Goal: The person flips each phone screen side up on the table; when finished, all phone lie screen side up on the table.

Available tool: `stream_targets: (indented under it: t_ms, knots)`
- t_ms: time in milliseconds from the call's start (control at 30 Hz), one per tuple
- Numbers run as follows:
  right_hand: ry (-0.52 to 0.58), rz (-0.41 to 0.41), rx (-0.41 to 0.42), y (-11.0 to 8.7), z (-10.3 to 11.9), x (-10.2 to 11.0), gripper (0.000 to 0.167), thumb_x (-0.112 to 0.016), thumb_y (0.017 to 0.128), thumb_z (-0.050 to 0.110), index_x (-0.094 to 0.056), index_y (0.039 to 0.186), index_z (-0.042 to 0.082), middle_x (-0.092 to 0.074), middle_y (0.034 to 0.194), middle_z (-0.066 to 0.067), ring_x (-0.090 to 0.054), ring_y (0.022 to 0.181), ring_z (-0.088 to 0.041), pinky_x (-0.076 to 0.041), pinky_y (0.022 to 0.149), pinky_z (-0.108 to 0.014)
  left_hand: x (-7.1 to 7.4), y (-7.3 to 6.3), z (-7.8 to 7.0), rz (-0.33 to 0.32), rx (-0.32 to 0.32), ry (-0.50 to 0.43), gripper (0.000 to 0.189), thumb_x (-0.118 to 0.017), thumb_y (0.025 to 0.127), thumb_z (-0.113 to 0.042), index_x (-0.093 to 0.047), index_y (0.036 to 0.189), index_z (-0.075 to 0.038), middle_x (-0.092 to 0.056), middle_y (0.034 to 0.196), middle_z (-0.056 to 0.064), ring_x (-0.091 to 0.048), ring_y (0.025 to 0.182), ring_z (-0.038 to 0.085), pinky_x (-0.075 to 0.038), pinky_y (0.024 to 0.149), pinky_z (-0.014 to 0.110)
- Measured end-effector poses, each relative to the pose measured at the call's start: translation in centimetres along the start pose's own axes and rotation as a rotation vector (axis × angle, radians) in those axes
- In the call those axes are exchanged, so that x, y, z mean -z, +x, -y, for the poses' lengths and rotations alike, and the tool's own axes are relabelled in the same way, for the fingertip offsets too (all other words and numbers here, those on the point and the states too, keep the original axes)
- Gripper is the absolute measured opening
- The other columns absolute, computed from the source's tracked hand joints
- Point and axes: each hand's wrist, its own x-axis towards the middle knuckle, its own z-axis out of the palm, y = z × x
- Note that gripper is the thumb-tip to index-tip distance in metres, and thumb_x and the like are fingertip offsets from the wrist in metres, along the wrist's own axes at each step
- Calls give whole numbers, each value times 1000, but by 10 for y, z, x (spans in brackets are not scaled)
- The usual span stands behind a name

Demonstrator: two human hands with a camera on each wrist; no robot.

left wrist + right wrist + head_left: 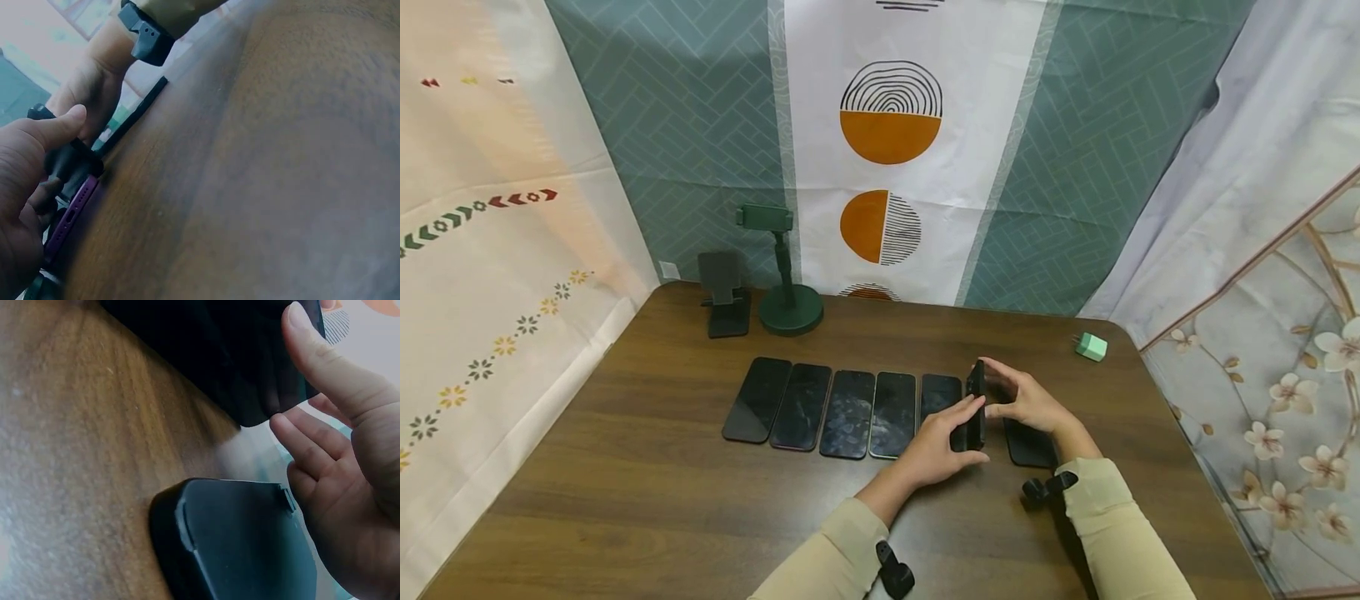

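Both hands hold a dark smartphone standing on its long edge on the table. My left hand grips it from the left, thumb low near its front end. On the other side, my right hand pinches the far end between thumb and fingers. In the right wrist view, the right thumb lies along the phone's dark face. A second dark phone lies flat under the right wrist; its black edge shows in the left wrist view. Beside the left hand is a purple-edged phone.
To the left, a row of dark phones lies side by side on the wooden table. Behind them stand a black phone stand and a green phone holder. At the back right sits a mint-green charger plug.
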Motion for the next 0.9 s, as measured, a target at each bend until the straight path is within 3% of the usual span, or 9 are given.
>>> stream_targets:
  t_ms: [167, 333, 633, 900]
  knots:
    - [-97, -26, 1, 1, 3, -1, 87, -81, 84, 6, -31, 155, -5, -45, 149, -30, -45, 134, -51, -36, 107, -67, 1, 0, -1, -7, -30, 17, 87, -85, 85, -22, -38, 155, -3, -30, 164, 12, -36, 146, 27, -39, 114, 39]
    - [-302, -70, -27, 2, 2, -4, 86, -85, 84, 23, -40, 154, 3, -45, 151, -25, -42, 138, -47, -30, 110, -70, 1, 0, -1, -31, -15, 35, 86, -87, 81, -19, -42, 150, 7, -31, 163, 14, -37, 145, 26, -38, 115, 37]
    - [-369, -110, -69, -2, -1, -5, 84, -86, 82, 29, -45, 151, 2, -49, 148, -24, -48, 132, -46, -40, 104, -66, -2, 2, 0, -64, 76, 36, 88, -90, 78, -23, -46, 149, 4, -40, 159, 13, -43, 142, 29, -42, 112, 40]
    - [-428, -139, -53, -4, -1, -2, 85, -90, 77, 32, -51, 146, 0, -56, 138, -22, -53, 126, -45, -45, 100, -65, -4, 6, -6, -49, 130, 90, 89, -92, 74, -25, -50, 149, -4, -45, 154, 14, -44, 141, 33, -36, 114, 55]
